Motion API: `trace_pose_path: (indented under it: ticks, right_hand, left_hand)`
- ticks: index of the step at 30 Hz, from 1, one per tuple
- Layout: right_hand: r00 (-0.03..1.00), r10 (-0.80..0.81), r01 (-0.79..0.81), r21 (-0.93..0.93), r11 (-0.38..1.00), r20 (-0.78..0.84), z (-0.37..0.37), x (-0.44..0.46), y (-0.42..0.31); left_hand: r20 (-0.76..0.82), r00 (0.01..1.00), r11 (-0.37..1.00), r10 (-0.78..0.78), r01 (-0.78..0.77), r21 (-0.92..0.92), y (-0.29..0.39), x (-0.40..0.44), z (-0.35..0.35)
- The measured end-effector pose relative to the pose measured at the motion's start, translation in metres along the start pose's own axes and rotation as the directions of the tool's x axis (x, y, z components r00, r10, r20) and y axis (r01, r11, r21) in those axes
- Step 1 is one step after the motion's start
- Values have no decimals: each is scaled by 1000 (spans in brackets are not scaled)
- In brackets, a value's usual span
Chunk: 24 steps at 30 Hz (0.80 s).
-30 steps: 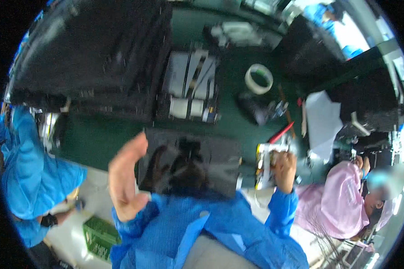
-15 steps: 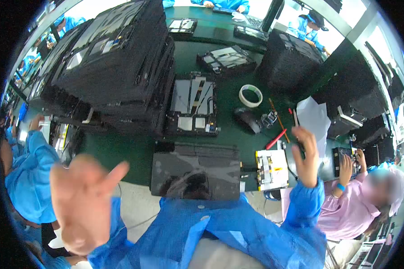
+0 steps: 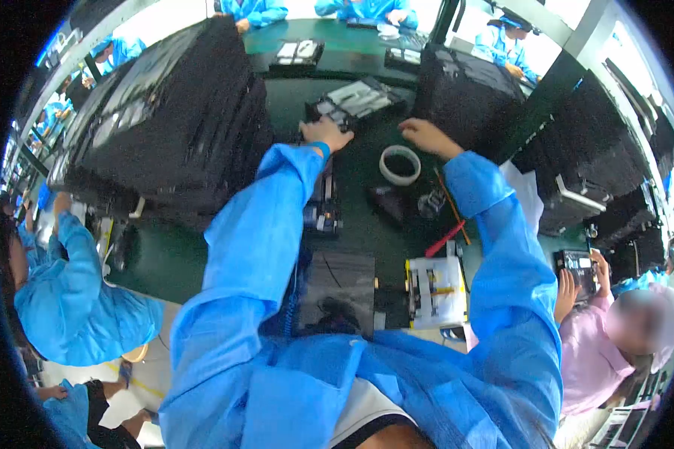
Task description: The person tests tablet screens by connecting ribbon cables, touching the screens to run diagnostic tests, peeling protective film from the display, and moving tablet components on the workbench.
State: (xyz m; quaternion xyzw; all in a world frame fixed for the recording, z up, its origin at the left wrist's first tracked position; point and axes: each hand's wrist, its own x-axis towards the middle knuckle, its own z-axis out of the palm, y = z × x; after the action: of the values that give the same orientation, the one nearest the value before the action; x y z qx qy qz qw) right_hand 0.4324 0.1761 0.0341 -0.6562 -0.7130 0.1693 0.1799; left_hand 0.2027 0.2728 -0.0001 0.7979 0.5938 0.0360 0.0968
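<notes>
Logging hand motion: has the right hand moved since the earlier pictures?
Yes: the right hand went forward and leftward, from nearer than the tape roll to beyond it.

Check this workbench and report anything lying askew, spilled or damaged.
The black-framed rectangular device with pale panels, near the left hand, looks askew: it lies at an angle on the dark green tabletop, whereas the flat black screen nearest the person sits roughly square. I see no spill or damage.

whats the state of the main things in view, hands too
left hand, palm down at the panel's near edge, grip unclear
right hand, fingers loosely bent, seemingly empty
panel, lying askew
tape roll, lying flat
black screen, flat, partly hidden
red tool, lying down
yellow-edged pack, lying flat
left stack, piled high
</notes>
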Motion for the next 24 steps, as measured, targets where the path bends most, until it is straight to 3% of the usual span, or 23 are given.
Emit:
trace_pose_path:
  ticks: [2, 4, 7, 10, 14, 15, 18, 19, 24]
  right_hand:
    - [998, -55, 58, -73, 996, 41, 14, 23, -7]
    - [966, -245, 252, -99, 963, 80, 36, 53, -5]
    - [952, -298, 307, -192, 932, 71, 59, 88, -10]
    - [918, -378, 292, -438, 850, -123, 66, 101, -22]
    - [848, -527, 490, -472, 733, 63, 55, 116, -34]
    - [869, -474, 484, -446, 753, 143, 54, 124, -37]
    - [811, -567, 569, -418, 708, 144, 51, 139, -39]
    - [851, -506, 510, -459, 727, 144, 51, 140, -44]
    - [870, -488, 445, -312, 839, -72, 78, 170, -54]
  left_hand:
    - [-4, 1000, 997, 11, -11, 70, 2, -1, -7]
    - [8, 1000, 995, 15, -15, 101, 2, 4, -3]
    - [-25, 999, 991, 32, -29, 130, -1, 13, 7]
    - [-1, 999, 991, 50, -49, 121, 0, 18, 5]
    - [1, 1000, 997, 7, -7, 75, 5, 18, 6]
    - [-44, 999, 998, 18, -15, 57, 4, 16, 7]
    - [-78, 997, 1000, -19, 18, -5, -1, 14, 3]
    - [-48, 997, 996, -56, 53, -71, -3, 12, -1]
    - [33, 999, 980, 31, -24, -196, -15, 22, -5]
